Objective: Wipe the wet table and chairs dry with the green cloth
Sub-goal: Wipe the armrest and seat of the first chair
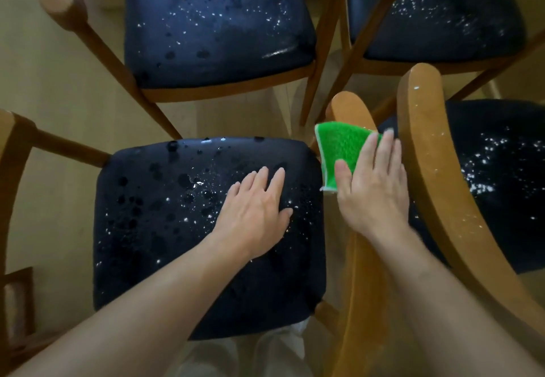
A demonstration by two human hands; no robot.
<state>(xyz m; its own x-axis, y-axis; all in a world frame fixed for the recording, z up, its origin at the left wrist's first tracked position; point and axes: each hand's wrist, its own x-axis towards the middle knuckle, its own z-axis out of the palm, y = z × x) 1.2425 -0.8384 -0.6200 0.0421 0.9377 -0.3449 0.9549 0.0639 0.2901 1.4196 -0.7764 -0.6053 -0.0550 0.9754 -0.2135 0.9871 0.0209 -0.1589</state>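
With the left hand [253, 208] spread flat and empty on the near seat [165, 229], the right hand [373, 181] presses the green cloth [339, 152] under nearly straight fingers onto the backrest [351, 117] just right of that seat, where long, firm, overlapping strokes should dry it best.

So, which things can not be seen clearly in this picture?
- Head view: the table is out of frame.
- Bright green textured cloth: its right part is hidden under the right hand, so the grip is unclear.
- Far dark blue padded seat: cut off by the top edge and blurred.
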